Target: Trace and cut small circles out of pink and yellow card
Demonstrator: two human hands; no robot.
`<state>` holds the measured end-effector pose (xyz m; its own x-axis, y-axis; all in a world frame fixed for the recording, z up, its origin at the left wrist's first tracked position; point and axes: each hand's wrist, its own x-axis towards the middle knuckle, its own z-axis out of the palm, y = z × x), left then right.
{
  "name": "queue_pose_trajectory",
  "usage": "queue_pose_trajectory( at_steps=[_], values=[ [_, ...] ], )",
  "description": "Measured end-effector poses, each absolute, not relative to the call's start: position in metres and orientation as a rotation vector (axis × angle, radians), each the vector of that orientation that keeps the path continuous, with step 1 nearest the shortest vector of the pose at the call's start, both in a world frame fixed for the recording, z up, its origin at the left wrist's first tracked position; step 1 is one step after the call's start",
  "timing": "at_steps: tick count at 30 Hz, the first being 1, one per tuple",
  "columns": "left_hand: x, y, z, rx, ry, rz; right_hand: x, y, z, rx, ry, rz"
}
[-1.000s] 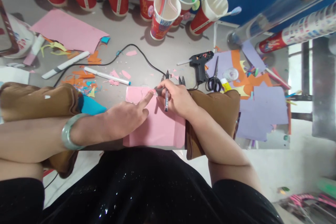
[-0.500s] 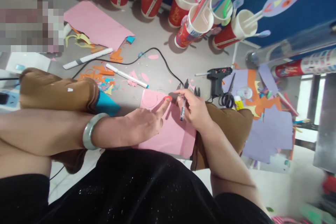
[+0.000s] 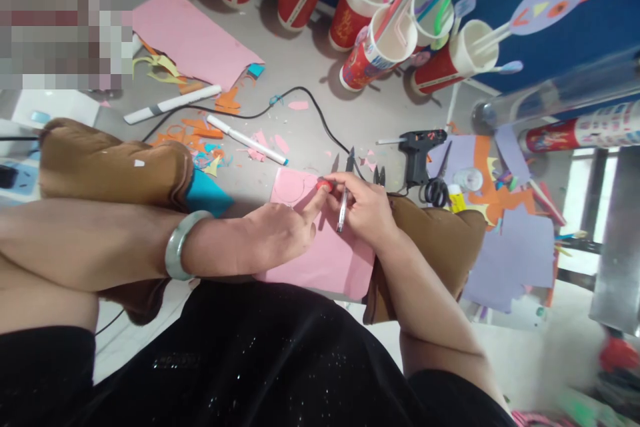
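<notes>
My left hand [image 3: 273, 233], coming in from the left with a pale bangle at the wrist, presses its index fingertip on a small red round piece [image 3: 326, 185]. The other fingers are curled in. My right hand [image 3: 367, 210] has a pen [image 3: 343, 207] between its fingers, and its fingertips meet the far side of the red piece. Both hands are over a pink sheet of paper [image 3: 325, 267]. A thin circle outline [image 3: 289, 190] shows on the sheet's upper left. The fingers partly cover the red piece, so its kind is unclear.
Red paper cups [image 3: 300, 3] with straws and paper faces line the back. A glue gun [image 3: 423, 153] and black scissors [image 3: 437, 190] lie right. White markers [image 3: 247, 139], paper scraps [image 3: 197, 137] and a black cord [image 3: 320, 110] are ahead. Brown cushions [image 3: 113, 163] flank the sheet.
The right hand's fingers have shifted, and the pen stands at a different tilt. The dark side of the round piece shows less now. The left fingertip stays on it while the view shifts slightly.
</notes>
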<state>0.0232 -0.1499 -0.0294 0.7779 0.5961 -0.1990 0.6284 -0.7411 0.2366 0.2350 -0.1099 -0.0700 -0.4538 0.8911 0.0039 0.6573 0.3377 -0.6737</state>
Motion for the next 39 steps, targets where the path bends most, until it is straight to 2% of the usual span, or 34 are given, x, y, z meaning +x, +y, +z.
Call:
queue_pose_trajectory(
  at_steps=[4, 27, 33, 36, 39],
  values=[
    [0.024, -0.147, -0.024, 2.739, 0.877, -0.307, 0.235, -0.11, -0.071, -1.384, -2.25, 0.847],
    [0.024, -0.153, -0.032, 2.931, 0.961, -0.151, 0.233, -0.111, -0.073, -1.417, -2.244, 0.789],
    [0.024, -0.148, -0.022, 2.821, 0.911, -0.282, 0.232, -0.109, -0.071, -1.416, -2.265, 0.79],
    [0.022, -0.146, -0.017, 2.805, 0.866, -0.325, 0.237, -0.107, -0.069, -1.361, -2.318, 0.837],
    [0.02, -0.148, -0.018, 2.872, 0.898, -0.209, 0.246, -0.107, -0.064, -1.299, -2.312, 0.897]
  ],
)
